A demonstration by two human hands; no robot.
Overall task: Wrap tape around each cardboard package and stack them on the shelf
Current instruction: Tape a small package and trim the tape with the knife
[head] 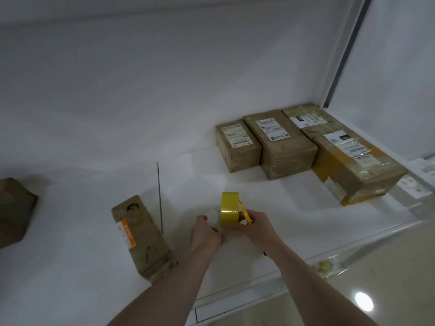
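A yellow roll of tape (229, 211) stands on edge over the white shelf (294, 208). My right hand (255, 223) grips the roll from the right, fingers through its core. My left hand (206, 234) sits just left of the roll with curled fingers touching its lower edge; whether it pinches the tape end is not visible. A narrow brown cardboard package (141, 234) with an orange label lies to the left of my hands. Several taped packages stand at the back right: a small one (237, 147), a taller one (280, 147) and a large one (357, 165).
Another brown package (14, 208) lies at the far left edge. A thin dark seam (160, 196) runs across the shelf beside the narrow package. The shelf's front rim (259, 295) is below my arms, with tiled floor (376, 278) at the lower right.
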